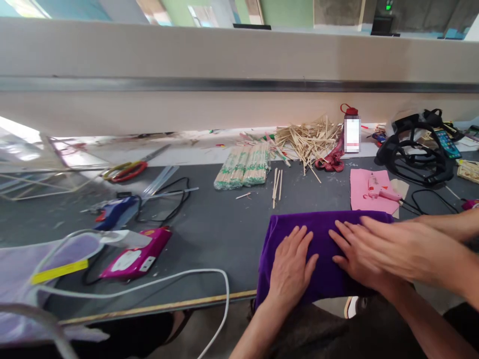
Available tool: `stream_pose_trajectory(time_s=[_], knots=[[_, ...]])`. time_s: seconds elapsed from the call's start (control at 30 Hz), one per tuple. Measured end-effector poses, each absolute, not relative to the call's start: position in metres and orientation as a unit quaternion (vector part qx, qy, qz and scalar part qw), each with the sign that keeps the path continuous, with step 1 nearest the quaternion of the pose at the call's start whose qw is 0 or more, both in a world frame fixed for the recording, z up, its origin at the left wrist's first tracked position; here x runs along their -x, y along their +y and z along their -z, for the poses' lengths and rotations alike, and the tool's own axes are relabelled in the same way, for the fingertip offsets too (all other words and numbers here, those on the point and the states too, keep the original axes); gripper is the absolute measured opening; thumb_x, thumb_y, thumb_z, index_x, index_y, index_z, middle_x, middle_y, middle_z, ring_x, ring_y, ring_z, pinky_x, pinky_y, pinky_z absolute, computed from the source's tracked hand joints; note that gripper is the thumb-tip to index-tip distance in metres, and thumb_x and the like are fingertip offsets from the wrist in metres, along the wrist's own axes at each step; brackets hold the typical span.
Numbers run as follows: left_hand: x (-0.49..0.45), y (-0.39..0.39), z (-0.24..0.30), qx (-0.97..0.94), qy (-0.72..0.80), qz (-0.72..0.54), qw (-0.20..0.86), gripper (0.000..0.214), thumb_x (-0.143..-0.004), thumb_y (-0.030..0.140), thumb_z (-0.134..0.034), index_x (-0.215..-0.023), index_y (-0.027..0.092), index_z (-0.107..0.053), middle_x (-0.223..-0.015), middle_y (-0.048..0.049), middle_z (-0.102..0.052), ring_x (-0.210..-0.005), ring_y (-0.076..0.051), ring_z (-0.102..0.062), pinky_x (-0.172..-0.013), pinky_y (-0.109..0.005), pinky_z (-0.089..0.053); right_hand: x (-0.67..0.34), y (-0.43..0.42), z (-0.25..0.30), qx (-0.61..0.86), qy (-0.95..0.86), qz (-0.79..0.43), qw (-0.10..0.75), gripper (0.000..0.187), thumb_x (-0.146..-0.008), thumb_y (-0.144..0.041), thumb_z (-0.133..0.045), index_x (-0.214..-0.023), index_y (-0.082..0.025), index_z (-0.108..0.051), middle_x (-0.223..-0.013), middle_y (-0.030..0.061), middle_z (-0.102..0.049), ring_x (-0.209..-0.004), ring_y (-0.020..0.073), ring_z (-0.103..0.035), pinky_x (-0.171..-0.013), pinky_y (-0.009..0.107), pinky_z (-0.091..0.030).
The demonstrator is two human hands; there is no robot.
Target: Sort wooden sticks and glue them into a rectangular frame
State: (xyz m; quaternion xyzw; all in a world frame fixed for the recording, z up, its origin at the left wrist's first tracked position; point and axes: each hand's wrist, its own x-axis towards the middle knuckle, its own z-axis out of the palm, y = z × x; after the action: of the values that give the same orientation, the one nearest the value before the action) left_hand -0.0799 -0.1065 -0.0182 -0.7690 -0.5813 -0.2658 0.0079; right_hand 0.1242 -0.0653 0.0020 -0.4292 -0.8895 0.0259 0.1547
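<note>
A folded purple cloth (318,234) lies over the front edge of the dark grey table, its lower part hanging down. My left hand (292,264) rests flat on the cloth's left half, fingers stretched out and pointing away from me. On the right half, my right hand (350,252) also lies palm down with its fingers apart. Another person's hand (407,244) reaches in from the right and partly covers my right hand. Whether that hand touches mine, I cannot tell.
Behind the cloth lie loose wooden sticks (277,184), wrapped chopstick packs (243,167) and a stick pile (307,142). A pink glue gun (381,192) sits at right. Scissors (129,169), a blue glue gun (116,212), a magenta pack (138,254) and a white cable (168,276) occupy the left.
</note>
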Motion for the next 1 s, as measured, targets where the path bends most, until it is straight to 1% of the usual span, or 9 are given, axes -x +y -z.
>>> stream_pose_trajectory(time_s=[0.07, 0.13, 0.3, 0.4, 0.5, 0.57, 0.7, 0.9, 1.0], knots=[[0.082, -0.097, 0.022, 0.786, -0.589, 0.184, 0.029, 0.047, -0.087, 0.036, -0.052, -0.130, 0.018, -0.053, -0.140, -0.0134, -0.050, -0.132, -0.030, -0.042, -0.104, -0.050, -0.036, -0.131, -0.073, 0.010, 0.452, -0.879, -0.025, 0.152, 0.051, -0.086, -0.035, -0.054, -0.136, -0.023, -0.051, -0.143, 0.0112, -0.046, -0.128, 0.0342, -0.044, -0.101, 0.055, -0.035], [0.086, -0.098, 0.026, 0.789, -0.596, 0.140, 0.047, 0.053, -0.087, 0.042, -0.050, -0.136, 0.022, -0.049, -0.145, -0.0120, -0.045, -0.133, -0.029, -0.041, -0.105, -0.050, -0.034, -0.128, -0.077, 0.015, 0.453, -0.882, -0.021, 0.132, 0.053, -0.087, -0.039, -0.054, -0.138, -0.024, -0.048, -0.146, 0.0105, -0.042, -0.130, 0.0335, -0.042, -0.103, 0.056, -0.033], [0.101, -0.126, 0.035, 0.775, -0.612, 0.126, 0.092, 0.060, -0.085, 0.041, -0.052, -0.141, 0.024, -0.043, -0.149, -0.0120, -0.039, -0.133, -0.029, -0.040, -0.106, -0.048, -0.031, -0.117, -0.091, 0.016, 0.428, -0.894, -0.043, 0.122, 0.057, -0.087, -0.042, -0.055, -0.140, -0.026, -0.043, -0.150, 0.0077, -0.037, -0.132, 0.0322, -0.038, -0.103, 0.054, -0.032], [0.107, -0.139, 0.036, 0.772, -0.615, 0.129, 0.096, 0.060, -0.084, 0.040, -0.053, -0.141, 0.026, -0.043, -0.148, -0.0105, -0.040, -0.131, -0.028, -0.043, -0.107, -0.045, -0.030, -0.111, -0.095, 0.007, 0.425, -0.892, -0.072, 0.136, 0.055, -0.085, -0.043, -0.057, -0.136, -0.025, -0.048, -0.145, 0.0104, -0.044, -0.126, 0.0350, -0.045, -0.098, 0.055, -0.037], [0.105, -0.137, 0.032, 0.776, -0.608, 0.141, 0.085, 0.059, -0.082, 0.045, -0.054, -0.137, 0.024, -0.048, -0.145, -0.0114, -0.045, -0.129, -0.029, -0.045, -0.106, -0.046, -0.031, -0.097, -0.072, -0.015, 0.425, -0.871, -0.150, 0.195, 0.049, -0.086, -0.040, -0.056, -0.132, -0.021, -0.052, -0.132, 0.0133, -0.056, -0.114, 0.0319, -0.055, -0.093, 0.050, -0.043], [0.097, -0.126, 0.026, 0.780, -0.603, 0.156, 0.067, 0.056, -0.082, 0.046, -0.054, -0.133, 0.022, -0.053, -0.141, -0.0123, -0.050, -0.127, -0.030, -0.046, -0.106, -0.048, -0.032, -0.079, -0.043, -0.028, 0.399, -0.837, -0.227, 0.299, 0.044, -0.088, -0.035, -0.051, -0.129, -0.019, -0.052, -0.123, 0.0135, -0.061, -0.108, 0.0256, -0.058, -0.091, 0.043, -0.046], [0.076, -0.098, 0.016, 0.781, -0.597, 0.181, 0.024, 0.039, -0.085, 0.032, -0.054, -0.121, 0.019, -0.060, -0.128, -0.0125, -0.060, -0.118, -0.027, -0.054, -0.100, -0.047, -0.040, -0.037, 0.019, -0.024, 0.363, -0.694, -0.378, 0.494, 0.029, -0.090, -0.032, -0.045, -0.113, -0.019, -0.058, -0.103, 0.0071, -0.065, -0.078, 0.0143, -0.062, -0.073, 0.029, -0.050], [0.073, -0.087, 0.013, 0.777, -0.593, 0.211, -0.014, 0.031, -0.083, 0.027, -0.055, -0.112, 0.019, -0.064, -0.118, -0.0124, -0.064, -0.110, -0.027, -0.058, -0.092, -0.046, -0.046, -0.008, 0.066, 0.010, 0.431, -0.568, -0.499, 0.492, 0.027, -0.087, -0.040, -0.046, -0.094, -0.017, -0.060, -0.073, -0.0007, -0.060, -0.051, 0.0083, -0.052, -0.052, 0.023, -0.043], [0.087, -0.072, -0.002, 0.767, -0.606, 0.205, -0.045, 0.027, -0.088, 0.033, -0.049, -0.104, 0.021, -0.067, -0.107, -0.0096, -0.069, -0.100, -0.023, -0.063, -0.086, -0.038, -0.050, -0.001, 0.075, 0.009, 0.421, -0.552, -0.532, 0.485, 0.028, -0.084, -0.042, -0.048, -0.088, -0.017, -0.060, -0.067, -0.0030, -0.057, -0.046, 0.0067, -0.049, -0.048, 0.021, -0.040]])
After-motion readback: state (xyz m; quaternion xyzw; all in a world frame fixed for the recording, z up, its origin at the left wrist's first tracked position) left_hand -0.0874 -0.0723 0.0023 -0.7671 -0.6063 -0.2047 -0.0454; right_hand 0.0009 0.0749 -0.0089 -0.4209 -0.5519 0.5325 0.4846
